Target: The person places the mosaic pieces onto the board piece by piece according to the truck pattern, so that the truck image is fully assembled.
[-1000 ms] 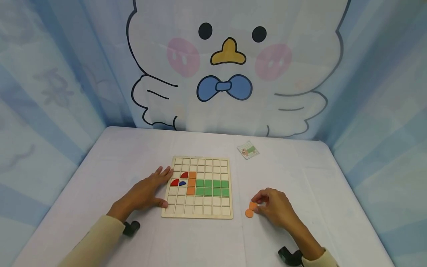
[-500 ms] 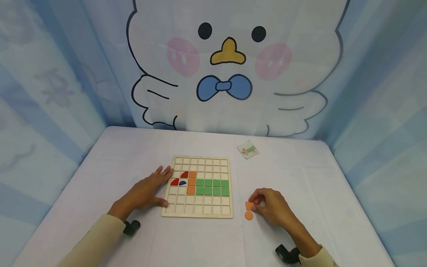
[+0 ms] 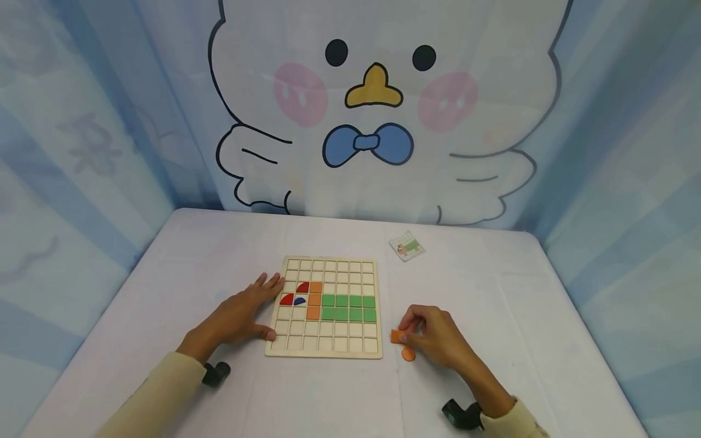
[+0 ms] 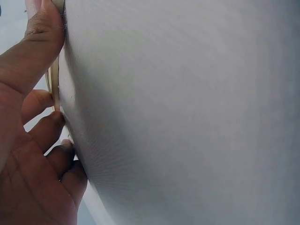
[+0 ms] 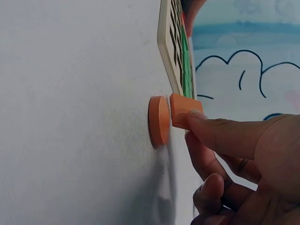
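Observation:
A wooden grid board (image 3: pixel 323 347) lies on the table, with green squares (image 3: pixel 348 308), orange squares (image 3: pixel 314 300), red quarter-round pieces (image 3: pixel 303 287) and a small blue piece (image 3: pixel 299 301) in its cells. My left hand (image 3: pixel 241 316) rests at the board's left edge with fingers spread, thumb on its lower left corner. Right of the board, my right hand (image 3: pixel 435 337) pinches an orange square tile (image 5: pixel 182 110) between thumb and fingers. An orange round disc (image 3: pixel 408 353) lies on the table just below that tile.
A small pattern card (image 3: pixel 408 246) lies on the white table (image 3: pixel 471 261) behind the board, to the right. A curtain (image 3: pixel 361 182) with a cartoon figure hangs behind the table. Dark wrist cameras (image 3: pixel 462 415) sit on both wrists.
My right hand has moved left toward the board with the orange square tile, away from above the disc. The left hand and the board have stayed in place.

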Motion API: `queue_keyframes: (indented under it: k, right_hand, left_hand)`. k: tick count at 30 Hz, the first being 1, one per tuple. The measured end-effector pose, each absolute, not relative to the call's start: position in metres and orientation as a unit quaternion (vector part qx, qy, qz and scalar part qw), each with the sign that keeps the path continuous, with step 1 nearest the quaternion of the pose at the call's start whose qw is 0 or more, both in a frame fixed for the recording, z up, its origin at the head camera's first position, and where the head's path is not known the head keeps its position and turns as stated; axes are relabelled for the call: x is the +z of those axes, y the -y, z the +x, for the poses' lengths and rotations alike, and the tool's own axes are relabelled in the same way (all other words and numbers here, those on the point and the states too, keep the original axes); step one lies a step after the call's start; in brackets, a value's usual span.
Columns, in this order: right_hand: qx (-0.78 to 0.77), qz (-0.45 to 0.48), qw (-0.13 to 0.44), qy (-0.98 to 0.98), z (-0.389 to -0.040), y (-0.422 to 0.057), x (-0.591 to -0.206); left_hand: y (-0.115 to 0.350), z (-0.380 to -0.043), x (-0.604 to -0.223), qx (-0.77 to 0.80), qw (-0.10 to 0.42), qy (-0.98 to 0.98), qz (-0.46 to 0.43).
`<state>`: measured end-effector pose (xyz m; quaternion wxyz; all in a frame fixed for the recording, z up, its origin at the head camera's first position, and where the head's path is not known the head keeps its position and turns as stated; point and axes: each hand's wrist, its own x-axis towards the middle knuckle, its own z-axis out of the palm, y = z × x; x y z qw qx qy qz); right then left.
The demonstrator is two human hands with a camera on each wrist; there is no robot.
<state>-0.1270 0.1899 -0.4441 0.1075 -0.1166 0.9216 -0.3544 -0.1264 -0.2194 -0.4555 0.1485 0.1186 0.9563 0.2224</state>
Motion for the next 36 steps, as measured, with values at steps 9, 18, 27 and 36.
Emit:
queue_keyframes:
  k: [9,18,27,36]
  right_hand:
    - [-0.383,-0.132,0.105,-0.908,-0.128,-0.165,-0.440]
    - [-0.390,-0.176,0.093,-0.899,-0.129,-0.136,-0.436]
    - [-0.392,-0.205,0.100,-0.891,-0.133,-0.100,-0.435]
    - [-0.392,-0.232,0.096,-0.885,-0.137,-0.066,-0.432]
  left_hand:
    - [0.219,-0.127,-0.457,0.223,0.149,-0.956,0.118]
    - [0.219,-0.127,-0.458,0.223,0.149,-0.956,0.116]
    - [0.219,-0.127,-0.458,0.222,0.149,-0.957,0.116]
    - [0.219,-0.126,-0.456,0.220,0.151,-0.956,0.118]
